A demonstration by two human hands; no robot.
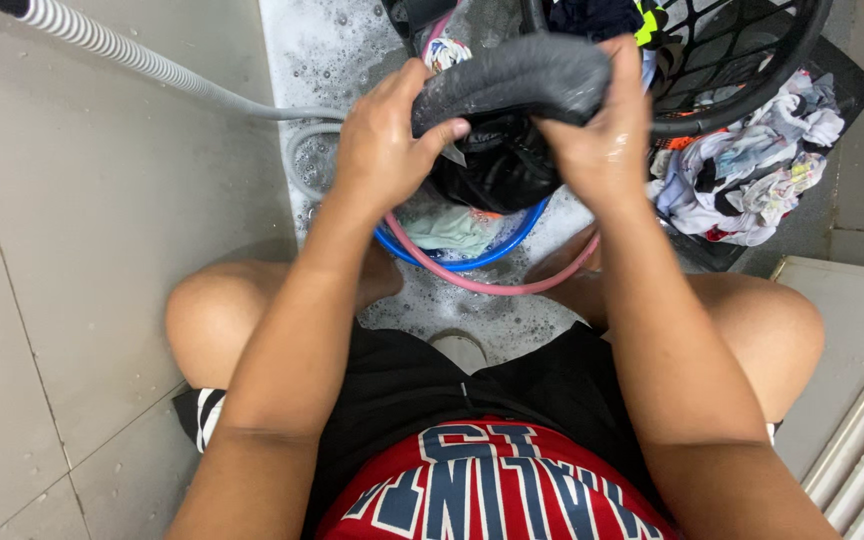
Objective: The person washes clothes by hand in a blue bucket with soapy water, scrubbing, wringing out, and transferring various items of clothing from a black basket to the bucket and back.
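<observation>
Both my hands grip a wet dark grey piece of clothing (512, 75), stretched between them above the wash basins. My left hand (384, 140) holds its left end with the thumb on top. My right hand (604, 135) clasps the right end. Under the cloth hangs a black garment (497, 165). Below sit a blue basin (472, 262) holding a pale green cloth (452, 230), and a pink basin (492, 285) around it. Soapy foam covers the wet floor (332, 45).
A black mesh laundry basket (752, 60) with clothes stands at the upper right. A heap of white and coloured clothes (752, 165) lies beside it. A grey ribbed hose (142, 60) runs from the upper left. My bare knees flank the basins. Grey tiles on the left.
</observation>
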